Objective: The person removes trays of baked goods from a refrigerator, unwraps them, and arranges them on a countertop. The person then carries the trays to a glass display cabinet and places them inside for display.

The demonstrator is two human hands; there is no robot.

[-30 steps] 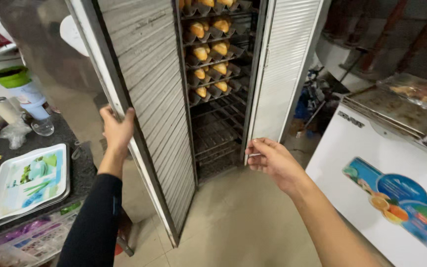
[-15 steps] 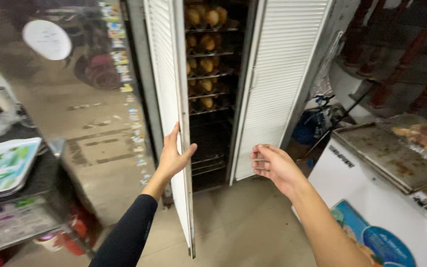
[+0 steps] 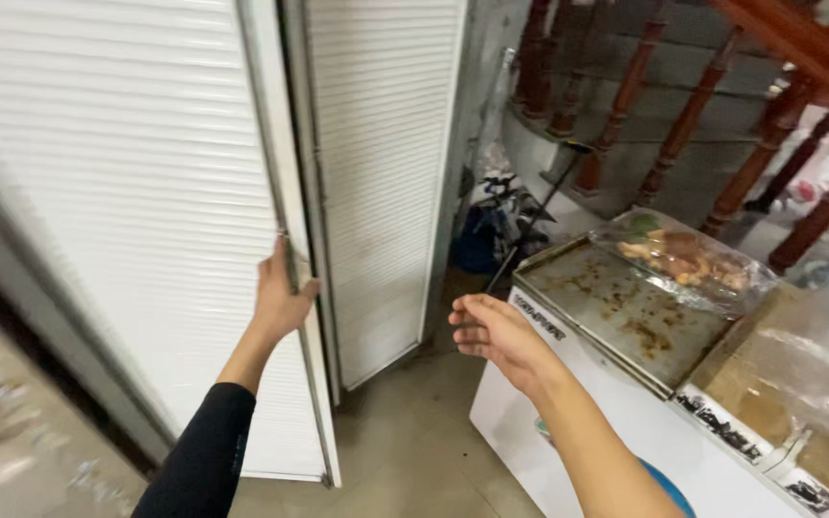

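White ribbed cabinet door, left hand gripping edge.

I see a white, finely ribbed metal left cabinet door beside a matching white ribbed right cabinet door, a black long sleeve on my left arm, a white chest freezer with a blue round emblem, reddish-brown turned wooden balusters, and a beige tiled floor.

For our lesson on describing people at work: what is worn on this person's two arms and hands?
The left arm wears a close-fitting black long sleeve reaching the wrist; the left hand is bare. The right arm and right hand are bare, with no glove, watch or ring visible.
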